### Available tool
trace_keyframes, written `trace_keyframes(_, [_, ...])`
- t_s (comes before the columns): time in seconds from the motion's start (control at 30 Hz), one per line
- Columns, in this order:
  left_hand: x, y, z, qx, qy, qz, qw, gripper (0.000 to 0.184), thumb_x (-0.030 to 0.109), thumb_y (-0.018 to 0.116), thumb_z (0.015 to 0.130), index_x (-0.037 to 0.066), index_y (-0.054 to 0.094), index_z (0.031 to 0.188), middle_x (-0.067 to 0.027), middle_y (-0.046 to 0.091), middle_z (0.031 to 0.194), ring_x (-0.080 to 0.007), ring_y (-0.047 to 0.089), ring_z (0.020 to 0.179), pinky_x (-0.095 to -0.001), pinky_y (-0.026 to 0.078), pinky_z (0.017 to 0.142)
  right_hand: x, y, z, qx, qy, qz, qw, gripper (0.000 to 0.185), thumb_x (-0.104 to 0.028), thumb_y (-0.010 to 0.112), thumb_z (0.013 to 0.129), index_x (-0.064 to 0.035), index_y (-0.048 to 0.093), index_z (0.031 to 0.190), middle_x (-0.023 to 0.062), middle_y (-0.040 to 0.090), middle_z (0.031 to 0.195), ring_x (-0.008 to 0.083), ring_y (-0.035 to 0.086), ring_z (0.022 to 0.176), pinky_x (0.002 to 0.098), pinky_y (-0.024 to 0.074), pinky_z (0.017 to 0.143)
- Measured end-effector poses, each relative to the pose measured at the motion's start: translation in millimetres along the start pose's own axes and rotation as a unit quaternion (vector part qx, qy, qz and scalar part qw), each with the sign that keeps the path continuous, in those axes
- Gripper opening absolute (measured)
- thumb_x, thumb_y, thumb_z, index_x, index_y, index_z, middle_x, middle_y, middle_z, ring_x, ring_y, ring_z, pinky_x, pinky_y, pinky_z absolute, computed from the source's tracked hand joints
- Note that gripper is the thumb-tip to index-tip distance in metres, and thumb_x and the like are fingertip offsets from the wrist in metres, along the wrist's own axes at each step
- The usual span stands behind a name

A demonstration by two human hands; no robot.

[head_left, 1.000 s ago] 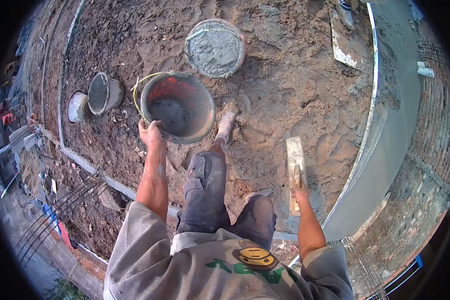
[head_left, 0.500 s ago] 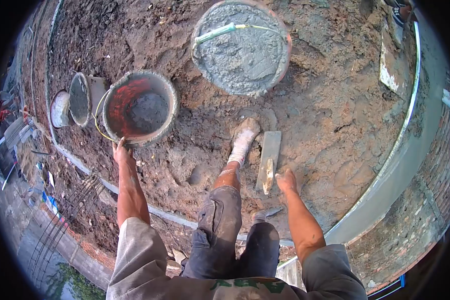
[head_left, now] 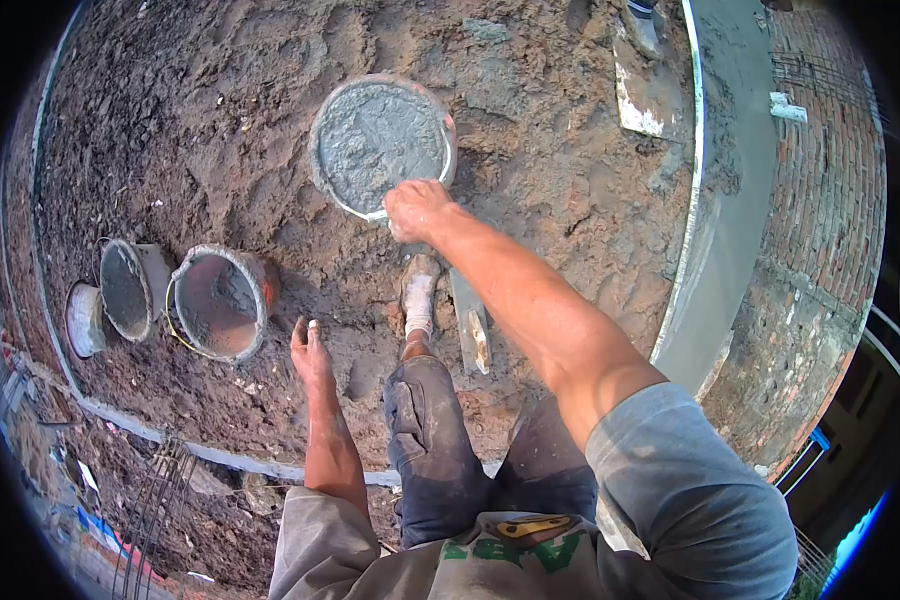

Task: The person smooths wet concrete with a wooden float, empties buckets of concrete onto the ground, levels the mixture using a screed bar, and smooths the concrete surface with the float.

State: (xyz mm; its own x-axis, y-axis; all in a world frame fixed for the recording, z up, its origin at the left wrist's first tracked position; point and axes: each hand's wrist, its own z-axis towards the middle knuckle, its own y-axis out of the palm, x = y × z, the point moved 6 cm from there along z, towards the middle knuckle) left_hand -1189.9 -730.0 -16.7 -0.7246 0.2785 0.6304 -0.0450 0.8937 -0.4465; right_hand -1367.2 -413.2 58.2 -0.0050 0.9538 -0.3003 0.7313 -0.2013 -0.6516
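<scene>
My right hand (head_left: 417,209) is closed on the handle at the near rim of a bucket full of wet grey mortar (head_left: 382,140). Empty and apart from anything, my left hand (head_left: 313,355) hovers over the soil with its fingers apart. To its left stands a bucket with reddish inner walls and grey residue (head_left: 220,303), its yellow handle hanging at the side. A float with a wooden grip (head_left: 470,325) lies on the ground beside my foot, partly under my right forearm.
Two more buckets, a grey one (head_left: 128,290) and a smaller whitish one (head_left: 87,320), stand at the left. A smooth grey concrete strip (head_left: 735,230) and a brick wall (head_left: 820,150) run along the right. Another person's foot (head_left: 642,35) shows at the top.
The reddish bucket was let go and stands at the left. My right hand released the float onto the ground, then reached forward and took the full bucket's handle.
</scene>
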Motion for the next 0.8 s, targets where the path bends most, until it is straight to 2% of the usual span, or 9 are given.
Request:
trace_keyframes(0.1, [2, 28, -31, -0.062, 0.042, 0.068, 0.995, 0.045, 0.023, 0.06, 0.093, -0.002, 0.053, 0.129, -0.0137, 0.058, 0.124, -0.0226, 0.054, 0.115, -0.0348, 0.041, 0.099, 14, 21, -14, 0.036, 0.019, 0.026, 0.999, 0.026, -0.013, 0.06, 0.073, -0.0036, 0.072, 0.095, 0.0171, 0.069, 0.103, 0.0305, 0.065, 0.101, 0.0392, 0.0518, 0.087])
trace_keyframes(0.23, [4, 11, -75, -0.111, -0.035, 0.038, 0.992, 0.04, 0.021, 0.061, 0.092, -0.001, 0.056, 0.125, -0.0137, 0.06, 0.122, -0.0229, 0.056, 0.113, -0.0353, 0.042, 0.098, -4, 7, -37, 0.013, 0.089, 0.118, 0.989, 0.027, -0.016, 0.06, 0.073, -0.0036, 0.072, 0.094, 0.0184, 0.067, 0.106, 0.0315, 0.063, 0.105, 0.0399, 0.0485, 0.092])
trace_keyframes(0.27, [1, -2, -80, -0.096, -0.025, 0.07, 0.993, 0.04, 0.02, 0.06, 0.093, -0.002, 0.056, 0.126, -0.0144, 0.062, 0.118, -0.0221, 0.059, 0.108, -0.035, 0.044, 0.095, 0, 14, -51, 0.023, 0.092, 0.117, 0.989, 0.028, -0.016, 0.059, 0.073, -0.0042, 0.072, 0.095, 0.0186, 0.067, 0.107, 0.0316, 0.063, 0.106, 0.0401, 0.048, 0.093])
trace_keyframes(0.4, [30, -79, -106, -0.005, 0.029, -0.055, 0.998, 0.036, 0.019, 0.058, 0.094, -0.002, 0.059, 0.122, -0.013, 0.063, 0.115, -0.0214, 0.059, 0.106, -0.0328, 0.044, 0.094, 19, 30, -96, 0.02, 0.075, 0.109, 0.991, 0.032, -0.023, 0.059, 0.072, -0.0073, 0.072, 0.097, 0.0181, 0.067, 0.107, 0.0328, 0.061, 0.107, 0.0402, 0.0468, 0.094])
trace_keyframes(0.43, [52, -98, -120, 0.017, -0.005, -0.082, 0.996, 0.034, 0.019, 0.059, 0.093, -0.002, 0.059, 0.12, -0.0104, 0.063, 0.114, -0.0181, 0.059, 0.099, -0.0302, 0.044, 0.091, 23, 30, -114, 0.017, 0.064, 0.104, 0.992, 0.034, -0.026, 0.06, 0.072, -0.0078, 0.072, 0.097, 0.0176, 0.067, 0.105, 0.0331, 0.062, 0.105, 0.0403, 0.0472, 0.093])
trace_keyframes(0.5, [16, -136, -107, 0.044, 0.033, -0.085, 0.995, 0.035, 0.021, 0.059, 0.094, 0.0, 0.06, 0.121, -0.0072, 0.063, 0.109, -0.0143, 0.057, 0.091, -0.0274, 0.045, 0.082, 37, 27, -154, 0.023, 0.062, 0.151, 0.986, 0.035, -0.029, 0.062, 0.071, -0.0061, 0.072, 0.095, 0.0179, 0.068, 0.101, 0.0336, 0.063, 0.1, 0.041, 0.0487, 0.089])
trace_keyframes(0.57, [-12, -154, -105, 0.04, -0.029, -0.042, 0.998, 0.035, 0.024, 0.06, 0.093, 0.008, 0.059, 0.124, -0.0048, 0.063, 0.115, -0.0154, 0.058, 0.1, -0.0294, 0.043, 0.08, 47, 8, -199, -0.028, 0.126, 0.179, 0.975, 0.036, -0.03, 0.063, 0.071, -0.006, 0.071, 0.097, 0.0184, 0.068, 0.101, 0.0337, 0.064, 0.097, 0.0413, 0.0493, 0.086])
trace_keyframes(0.7, [-57, -140, -99, 0.028, -0.14, -0.038, 0.989, 0.041, 0.033, 0.059, 0.093, 0.009, 0.056, 0.126, -0.0061, 0.064, 0.117, -0.0212, 0.061, 0.103, -0.0364, 0.044, 0.081, 94, 41, -253, -0.076, 0.212, 0.244, 0.943, 0.042, -0.03, 0.064, 0.071, -0.0052, 0.07, 0.103, 0.0193, 0.068, 0.103, 0.0335, 0.065, 0.094, 0.0406, 0.05, 0.084])
trace_keyframes(0.8, [-33, -85, -95, -0.01, -0.117, -0.055, 0.992, 0.045, 0.038, 0.056, 0.095, 0.009, 0.054, 0.129, -0.0069, 0.064, 0.118, -0.0233, 0.06, 0.106, -0.0381, 0.042, 0.088, 107, 99, -280, -0.03, 0.265, 0.3, 0.916, 0.048, -0.033, 0.064, 0.073, -0.0024, 0.068, 0.11, 0.02, 0.067, 0.105, 0.0333, 0.065, 0.096, 0.0389, 0.0499, 0.085])
